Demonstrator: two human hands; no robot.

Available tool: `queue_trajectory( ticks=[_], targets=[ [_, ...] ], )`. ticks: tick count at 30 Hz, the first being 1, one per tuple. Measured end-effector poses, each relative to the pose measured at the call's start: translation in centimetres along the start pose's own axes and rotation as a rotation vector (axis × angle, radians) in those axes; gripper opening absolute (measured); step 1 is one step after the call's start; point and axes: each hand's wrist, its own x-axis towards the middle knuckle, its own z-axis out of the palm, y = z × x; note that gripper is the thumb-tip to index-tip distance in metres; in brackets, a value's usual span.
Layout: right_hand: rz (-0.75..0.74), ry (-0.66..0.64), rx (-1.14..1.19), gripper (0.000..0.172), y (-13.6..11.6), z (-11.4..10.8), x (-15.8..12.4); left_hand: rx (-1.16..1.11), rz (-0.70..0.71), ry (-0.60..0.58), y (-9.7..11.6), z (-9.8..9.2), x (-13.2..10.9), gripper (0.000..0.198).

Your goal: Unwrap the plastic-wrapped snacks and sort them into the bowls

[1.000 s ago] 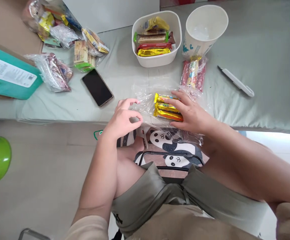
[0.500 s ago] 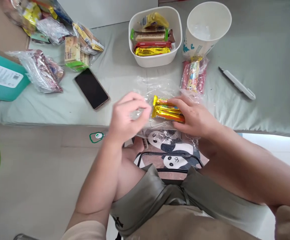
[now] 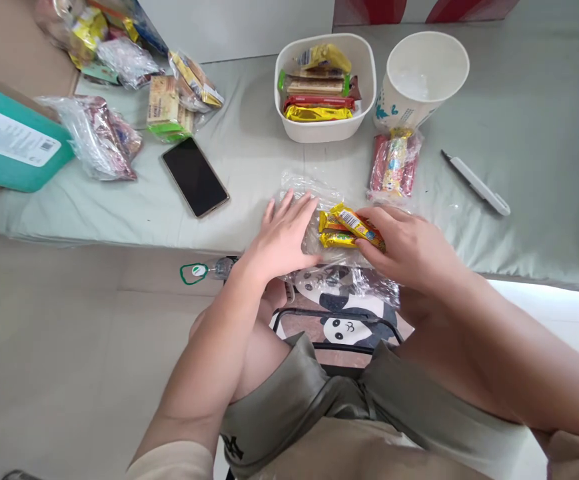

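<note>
My right hand (image 3: pixel 409 243) grips a yellow-wrapped snack bar (image 3: pixel 358 225) between thumb and fingers. It lies slanted across other yellow-wrapped bars (image 3: pixel 336 239) at the near edge of the padded surface. Spread fingers mark my left hand (image 3: pixel 284 237), which rests palm down on a clear plastic sheet (image 3: pixel 304 183) left of the bars. Part of that plastic hangs over the edge above my lap. Just behind my right hand sits a clear-wrapped red pack (image 3: pixel 379 163) with a colourful snack bar (image 3: pixel 396 163) on top.
A white tub (image 3: pixel 319 132) of wrapped snacks and a paper cup (image 3: pixel 404 107) holding clear plastic stand at the back. A utility knife (image 3: pixel 476 183) lies right. Leftward are a phone (image 3: pixel 196 177), bagged snacks (image 3: pixel 102 140), wafer packs (image 3: pixel 169 110) and a teal box (image 3: pixel 19 157).
My left hand has opened from a pinch and come down onto the plastic. One yellow bar now lies tilted over the others under my right fingers. The view has shifted slightly.
</note>
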Motion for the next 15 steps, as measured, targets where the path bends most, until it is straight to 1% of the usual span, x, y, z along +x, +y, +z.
queue_trajectory(
  ticks=[3,6,11,15],
  targets=[
    [0.057,-0.02,-0.044,0.039,-0.5,-0.2,-0.1,0.066,-0.036,-0.107,0.1,-0.8,-0.7,0.111],
    [0.034,0.006,-0.102,0.038,-0.7,0.1,-0.1,0.104,-0.09,-0.171,0.0,-1.1,-0.8,0.114],
    [-0.019,-0.004,-0.11,0.047,-0.4,0.5,-0.4,0.127,-0.108,-0.184,-0.1,-1.2,-0.6,0.113],
    [-0.08,-0.022,-0.112,0.048,-0.4,0.6,-0.6,0.141,-0.126,-0.197,0.1,-1.3,-0.5,0.112]
  ],
)
